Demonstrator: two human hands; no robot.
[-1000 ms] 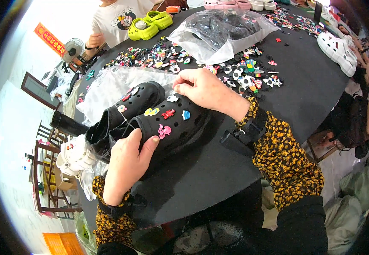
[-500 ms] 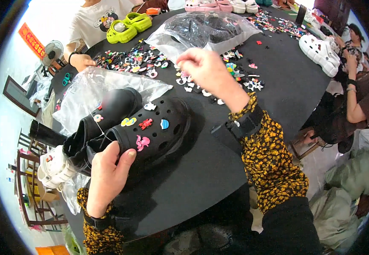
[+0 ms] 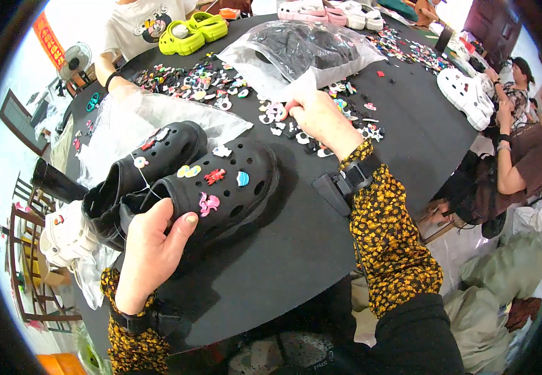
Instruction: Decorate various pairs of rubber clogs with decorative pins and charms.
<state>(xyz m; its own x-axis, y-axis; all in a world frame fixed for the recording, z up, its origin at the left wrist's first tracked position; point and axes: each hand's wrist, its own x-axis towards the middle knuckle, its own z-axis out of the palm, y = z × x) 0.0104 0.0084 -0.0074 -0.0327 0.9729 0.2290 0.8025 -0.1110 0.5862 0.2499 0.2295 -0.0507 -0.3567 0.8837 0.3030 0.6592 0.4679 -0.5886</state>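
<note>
My left hand (image 3: 152,250) grips the heel opening of a black clog (image 3: 246,172), thumb outside. On its top sit a pink charm, a red one, a blue-and-white one, a yellow pair and a white one. Its mate, another black clog (image 3: 180,140), lies beside it, joined by a thin white tie, with several charms in it. Over the loose shoe charms (image 3: 221,87) mid-table reaches my right hand (image 3: 326,122). Its fingers are curled together, and their tips pinch at a round pinkish shoe charm (image 3: 276,112). The undersides of those fingers are hidden.
A clear plastic bag (image 3: 302,50) with black clogs lies beyond my right hand. Another empty-looking plastic bag (image 3: 202,115) is behind the black pair. Lime clogs (image 3: 183,37), white clogs (image 3: 464,94) and pink clogs (image 3: 302,10) stand around the table. A co-worker's arm (image 3: 111,75) rests far left.
My right hand has come down onto the charms, its fingertips now at a round charm. My left hand stays on the clog. The co-worker's hand has gone behind the plastic bag.
</note>
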